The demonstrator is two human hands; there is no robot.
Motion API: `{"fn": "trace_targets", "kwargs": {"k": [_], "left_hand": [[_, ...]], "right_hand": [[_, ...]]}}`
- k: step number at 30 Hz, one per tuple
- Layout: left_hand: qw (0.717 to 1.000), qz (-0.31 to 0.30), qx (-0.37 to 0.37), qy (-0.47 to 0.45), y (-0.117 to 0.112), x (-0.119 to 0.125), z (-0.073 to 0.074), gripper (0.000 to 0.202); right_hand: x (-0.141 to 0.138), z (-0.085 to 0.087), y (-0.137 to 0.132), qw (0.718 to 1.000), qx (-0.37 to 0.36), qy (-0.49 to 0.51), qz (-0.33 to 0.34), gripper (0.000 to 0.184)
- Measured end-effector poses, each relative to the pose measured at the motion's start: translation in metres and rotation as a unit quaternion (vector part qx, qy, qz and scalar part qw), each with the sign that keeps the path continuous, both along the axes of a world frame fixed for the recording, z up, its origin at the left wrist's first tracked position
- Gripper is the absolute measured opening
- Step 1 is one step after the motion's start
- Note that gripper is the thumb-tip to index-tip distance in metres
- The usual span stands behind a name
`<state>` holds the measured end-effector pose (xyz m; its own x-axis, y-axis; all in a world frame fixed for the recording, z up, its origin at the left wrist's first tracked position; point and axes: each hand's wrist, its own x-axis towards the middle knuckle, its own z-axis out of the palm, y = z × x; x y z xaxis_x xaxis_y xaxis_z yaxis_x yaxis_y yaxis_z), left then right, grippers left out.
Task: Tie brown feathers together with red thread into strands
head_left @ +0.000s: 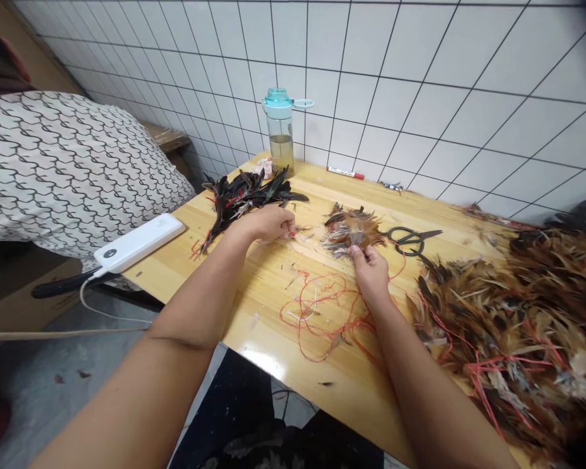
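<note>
My right hand (371,268) pinches the near edge of a small clump of brown and grey feathers (354,228) above the table. The thumb lies over the feathers. My left hand (275,223) is closed, its fingertips together beside a tiny red bit; what they hold is too small to make out. Just behind the left hand lies a bundle of black feathers (244,192) tied with red string. Loose red string (322,312) lies in tangled loops between my forearms. Black-handled scissors (413,241) rest right of the brown clump.
A large heap of brown feathers (522,306) with red string covers the table's right side. At the back stand a water bottle (280,133) and a red-and-white marker (345,172). A white power bank (139,243) with a cable juts at the left edge, near a person in patterned clothing (78,163).
</note>
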<state>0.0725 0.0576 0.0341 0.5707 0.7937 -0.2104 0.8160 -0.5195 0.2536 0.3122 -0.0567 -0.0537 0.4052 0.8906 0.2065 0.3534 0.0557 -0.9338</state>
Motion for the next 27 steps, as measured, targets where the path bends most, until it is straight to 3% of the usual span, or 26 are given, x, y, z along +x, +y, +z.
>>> {"fn": "trace_targets", "kwargs": {"k": [6, 14, 19, 27], "left_hand": [[0.993, 0.097, 0.049, 0.043, 0.001, -0.019, 0.006, 0.025], [0.995, 0.063, 0.069, 0.039, -0.007, -0.011, -0.009, 0.026], [0.996, 0.039, 0.063, 0.052, -0.003, -0.007, -0.02, 0.015], [0.991, 0.068, 0.111, -0.015, -0.009, -0.019, -0.005, 0.02]], "right_hand": [[0.0, 0.001, 0.0, 1.0, -0.003, 0.002, 0.007, 0.032], [0.002, -0.002, 0.002, 1.0, -0.002, -0.015, 0.009, 0.033], [0.003, -0.008, 0.004, 1.0, -0.006, -0.015, 0.017, 0.033], [0.003, -0.003, 0.0, 0.999, -0.009, -0.014, 0.028, 0.032]]}}
